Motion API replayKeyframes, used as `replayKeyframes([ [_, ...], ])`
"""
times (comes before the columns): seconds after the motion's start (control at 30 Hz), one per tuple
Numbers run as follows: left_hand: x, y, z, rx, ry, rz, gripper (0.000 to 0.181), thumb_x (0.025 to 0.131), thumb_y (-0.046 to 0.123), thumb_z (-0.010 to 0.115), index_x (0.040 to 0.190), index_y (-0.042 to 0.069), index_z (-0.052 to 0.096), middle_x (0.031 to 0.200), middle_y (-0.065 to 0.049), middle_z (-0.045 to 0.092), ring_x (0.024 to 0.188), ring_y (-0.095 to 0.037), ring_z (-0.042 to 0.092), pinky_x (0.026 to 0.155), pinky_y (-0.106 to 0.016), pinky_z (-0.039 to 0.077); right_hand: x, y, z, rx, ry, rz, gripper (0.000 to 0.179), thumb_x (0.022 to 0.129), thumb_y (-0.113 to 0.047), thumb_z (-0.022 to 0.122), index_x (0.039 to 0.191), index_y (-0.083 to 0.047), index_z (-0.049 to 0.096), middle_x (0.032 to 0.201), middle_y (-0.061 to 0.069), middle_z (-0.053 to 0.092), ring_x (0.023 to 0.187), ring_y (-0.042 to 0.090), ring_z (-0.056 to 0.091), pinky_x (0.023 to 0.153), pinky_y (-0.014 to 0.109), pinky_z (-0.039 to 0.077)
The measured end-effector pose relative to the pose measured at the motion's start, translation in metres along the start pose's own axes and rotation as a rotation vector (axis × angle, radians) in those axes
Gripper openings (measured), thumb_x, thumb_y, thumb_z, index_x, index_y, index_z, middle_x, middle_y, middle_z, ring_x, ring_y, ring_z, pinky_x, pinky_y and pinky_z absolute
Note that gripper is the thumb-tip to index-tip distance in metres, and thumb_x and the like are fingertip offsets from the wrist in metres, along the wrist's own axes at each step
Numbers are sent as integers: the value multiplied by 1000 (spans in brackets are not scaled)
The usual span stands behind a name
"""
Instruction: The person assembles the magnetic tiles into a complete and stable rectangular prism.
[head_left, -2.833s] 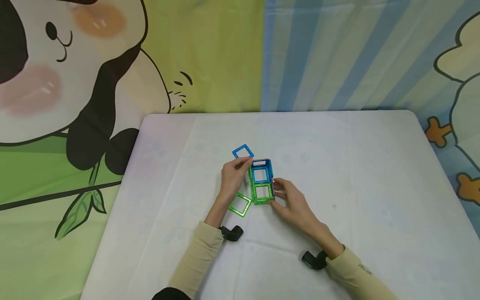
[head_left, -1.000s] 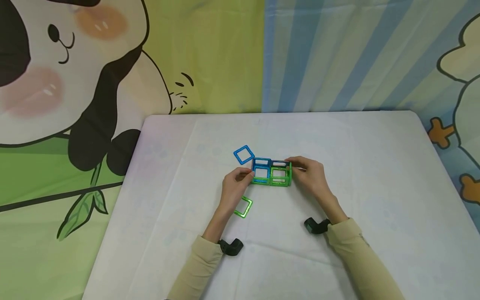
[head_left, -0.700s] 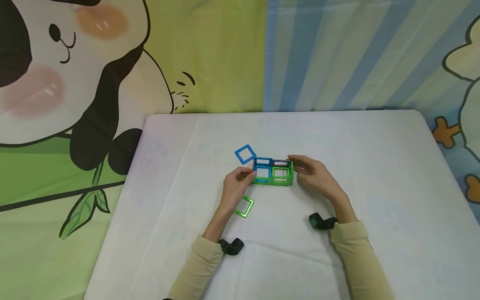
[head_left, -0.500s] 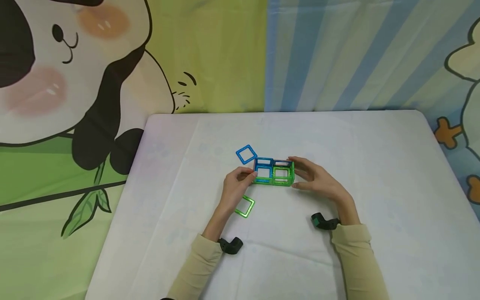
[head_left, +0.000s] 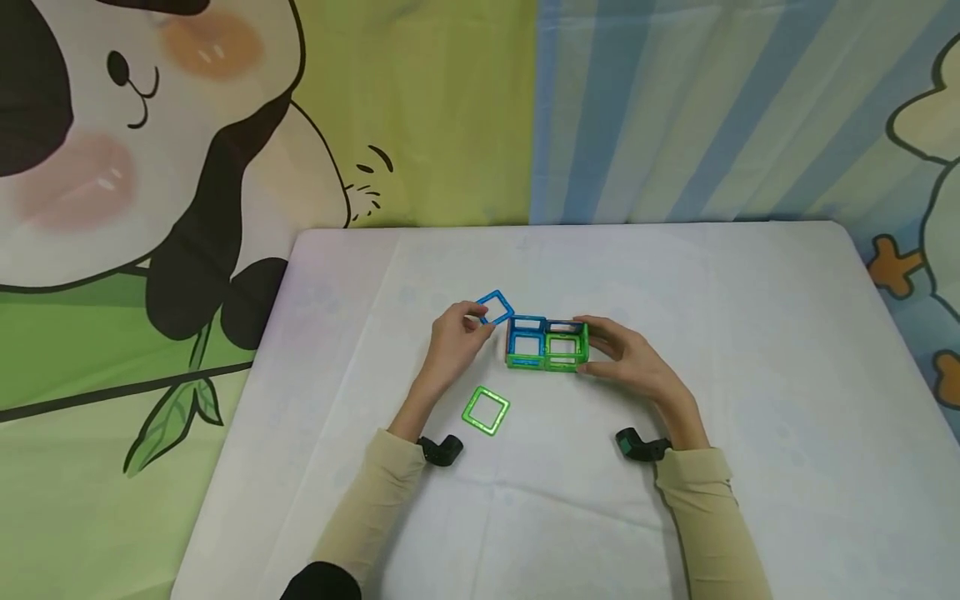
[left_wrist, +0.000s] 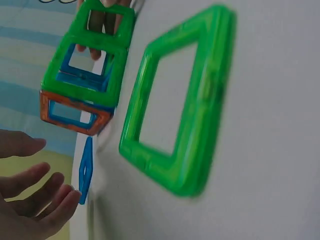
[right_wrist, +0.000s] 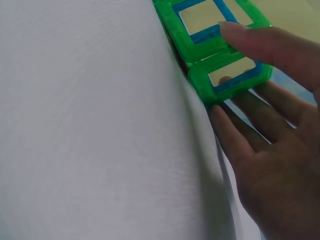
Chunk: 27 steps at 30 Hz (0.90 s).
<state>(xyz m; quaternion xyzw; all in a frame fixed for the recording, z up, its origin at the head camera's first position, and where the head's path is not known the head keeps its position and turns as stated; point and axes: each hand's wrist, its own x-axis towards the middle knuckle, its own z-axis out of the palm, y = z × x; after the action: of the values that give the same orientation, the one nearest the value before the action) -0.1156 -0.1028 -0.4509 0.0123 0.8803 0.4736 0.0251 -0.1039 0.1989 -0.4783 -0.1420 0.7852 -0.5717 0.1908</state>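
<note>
A box of magnetic tiles (head_left: 546, 364), two cubes joined side by side in blue and green, lies on the table. Its left end is an orange-red tile (left_wrist: 45, 107), seen in the left wrist view. My right hand (head_left: 626, 354) grips the right end, thumb on the green front frame, other fingers at the end and behind. My left hand (head_left: 453, 342) is at a loose blue square tile (head_left: 506, 302) by the box's back left corner. Its fingertips meet the tile's edge while the thumb stands apart. A loose green square tile (head_left: 500, 420) lies flat nearer me.
The white-covered table (head_left: 750, 358) extends around the tiles on all sides. Behind it hangs a cartoon-printed curtain (head_left: 420, 117). Black wrist cameras (head_left: 442, 450) are strapped at both sleeves.
The box has turned from lengthwise to crosswise. My left hand has let go of its left end and moved back to the blue tile. My right hand has shifted its grip on the right end.
</note>
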Motion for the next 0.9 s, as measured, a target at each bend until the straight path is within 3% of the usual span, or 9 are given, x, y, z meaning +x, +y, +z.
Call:
replayKeyframes([
  [0.1, 15, 1, 0, 179, -38, 31, 43, 94, 12, 74, 132, -4, 63, 130, -20, 64, 116, -32, 59, 94, -42, 54, -1, 0, -1, 1, -2, -3, 76, 89, -12, 81, 155, -12, 43, 159, 13, 43, 147, 36, 43, 117, 46, 38],
  [0.2, 30, 0, 1, 404, -120, 56, 57, 95, 17, 74, 143, -5, 53, 140, -22, 56, 128, -34, 50, 107, -43, 48, -1, 1, -1, 3, -4, 4, 76, 89, -12, 81, 155, -13, 43, 160, 13, 42, 147, 35, 43, 117, 46, 38],
  [0.37, 43, 0, 1, 661, -235, 140, 67, 98, 23, 70, 151, -7, 41, 148, -24, 48, 134, -35, 44, 114, -45, 42, 0, 0, 0, 8, -6, 19, 76, 89, -14, 82, 155, -14, 44, 160, 12, 42, 147, 33, 44, 116, 46, 39],
  [0.57, 47, 4, 2, 710, -281, 193, 59, 99, 23, 69, 144, -9, 49, 139, -23, 51, 126, -34, 46, 109, -44, 45, 0, 0, -1, 15, -8, 16, 76, 89, -14, 81, 155, -14, 44, 161, 12, 41, 148, 33, 43, 115, 39, 41],
  [0.9, 50, 7, 5, 676, -289, 163, 52, 92, 19, 74, 130, -12, 58, 123, -22, 49, 113, -30, 43, 99, -42, 47, -1, 3, -1, 36, -13, 9, 75, 90, -13, 80, 155, -14, 43, 161, 12, 41, 149, 34, 41, 117, 45, 38],
])
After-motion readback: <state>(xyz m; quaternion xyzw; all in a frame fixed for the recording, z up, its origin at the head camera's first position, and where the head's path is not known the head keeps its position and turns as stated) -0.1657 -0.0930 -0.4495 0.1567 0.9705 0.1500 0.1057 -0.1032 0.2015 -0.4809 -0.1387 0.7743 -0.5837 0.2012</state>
